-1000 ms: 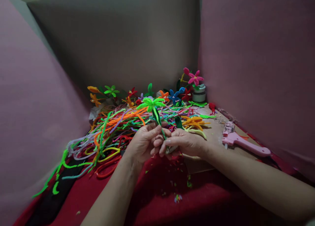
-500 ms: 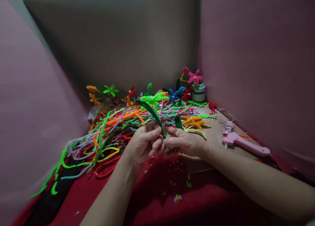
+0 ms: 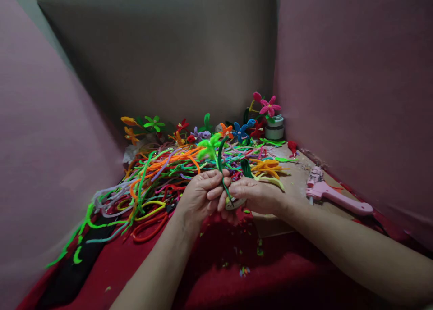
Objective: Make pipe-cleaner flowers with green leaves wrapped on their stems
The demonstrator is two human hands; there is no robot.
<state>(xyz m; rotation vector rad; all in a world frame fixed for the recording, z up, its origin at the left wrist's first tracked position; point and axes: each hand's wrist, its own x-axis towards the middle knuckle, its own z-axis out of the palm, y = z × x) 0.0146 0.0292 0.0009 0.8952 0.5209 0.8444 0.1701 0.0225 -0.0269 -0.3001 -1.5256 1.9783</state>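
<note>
A bright green pipe-cleaner flower (image 3: 209, 146) with a dark green leaf (image 3: 220, 154) stands upright between my hands. My left hand (image 3: 201, 190) is closed, thumb and fingers pinching the flower's stem. My right hand (image 3: 259, 195) curls around a small round pale base (image 3: 236, 204) at the stem's lower end. The fingers under the base are partly hidden. Just behind my right hand a dark green pipe-cleaner piece (image 3: 246, 168) sticks up.
A tangled heap of coloured pipe cleaners (image 3: 158, 170) spreads behind and left. Finished flowers (image 3: 240, 132) line the back, one pink flower (image 3: 269, 106) by a pale pot (image 3: 274, 129). A pink glue gun (image 3: 333, 197) lies right on cardboard. Scraps (image 3: 244, 271) dot the red cloth (image 3: 216, 283).
The leaf, which leaned left across the flower, now stands upright on the flower's right. The flower has turned, and the pale round base has come into view in my right hand.
</note>
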